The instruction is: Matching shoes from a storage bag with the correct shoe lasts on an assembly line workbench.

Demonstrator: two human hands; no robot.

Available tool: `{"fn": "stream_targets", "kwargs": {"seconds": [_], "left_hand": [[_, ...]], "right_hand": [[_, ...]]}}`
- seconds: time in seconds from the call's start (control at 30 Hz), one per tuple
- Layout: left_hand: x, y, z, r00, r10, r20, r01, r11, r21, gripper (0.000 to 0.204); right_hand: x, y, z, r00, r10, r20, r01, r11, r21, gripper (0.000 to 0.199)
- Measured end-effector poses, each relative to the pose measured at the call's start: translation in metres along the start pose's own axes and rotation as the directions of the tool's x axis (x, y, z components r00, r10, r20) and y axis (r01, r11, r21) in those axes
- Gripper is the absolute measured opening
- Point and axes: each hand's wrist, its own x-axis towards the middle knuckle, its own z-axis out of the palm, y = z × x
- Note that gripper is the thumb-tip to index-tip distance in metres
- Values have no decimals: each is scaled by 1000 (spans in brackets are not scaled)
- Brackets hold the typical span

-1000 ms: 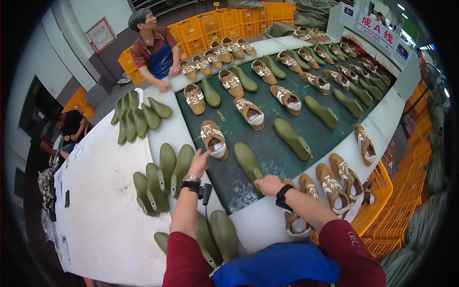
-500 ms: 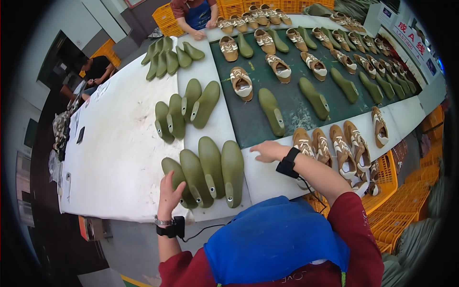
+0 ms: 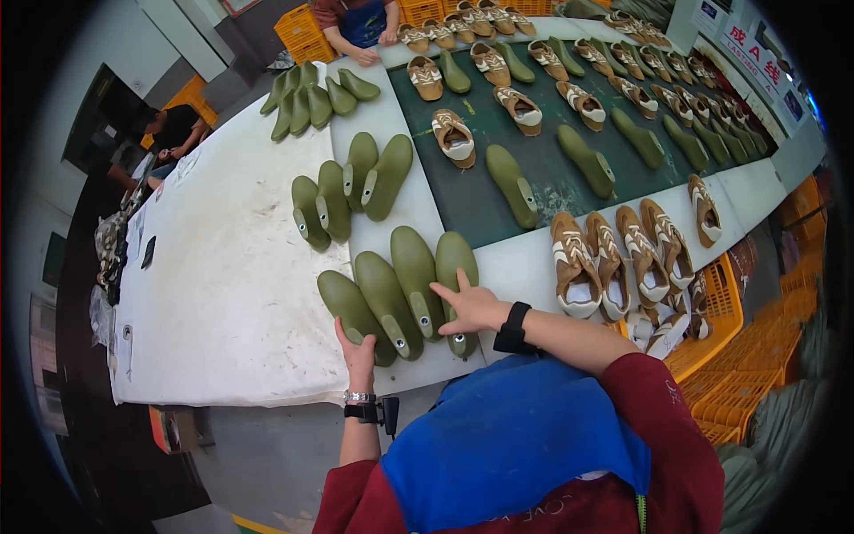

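Observation:
Several green shoe lasts [image 3: 382, 298] lie side by side near the table's front edge, toes pointing away, socketed heel ends toward me. My left hand [image 3: 358, 358] is at the near left end of the leftmost last, fingers along its side and thumb by the heel; it looks spread rather than wrapped round. Reaching over from the right, my right hand [image 3: 470, 309] rests with fingers spread across the two right-hand lasts and partly hides the rightmost one [image 3: 455, 258]. Both hands touch the row from opposite ends.
Farther back lie two more groups of lasts [image 3: 388, 176]. A green conveyor belt [image 3: 471, 209] carries brown-and-white sneakers [image 3: 454, 140] and lasts. More sneakers [image 3: 576, 265] stand to the right, above an orange crate [image 3: 712, 343]. A co-worker [image 3: 356, 22] stands at the far side.
My right hand has come left from the table by the belt onto the lasts. My left hand and the near row of lasts have shifted right.

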Motion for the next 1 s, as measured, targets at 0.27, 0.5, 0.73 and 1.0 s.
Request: {"fn": "stream_targets", "kwargs": {"seconds": [0.27,0.5,0.73,1.0], "left_hand": [[14,-13,31,990,137,33,-136,990,-42,78],[-9,33,71,780,594,196,-515,433,740,63],[-90,108,219,503,511,697,-859,386,338,39],[-133,107,368,228,282,932,-946,290,144,69]], "right_hand": [[-17,28,13,974,-2,-226,30,992,121,87],[-54,69,3,981,-186,-61,196,933,303,87],[-191,138,-41,903,-394,-173,400,621,674,49],[-391,338,31,906,422,22,-20,-10,1000,27]]}}
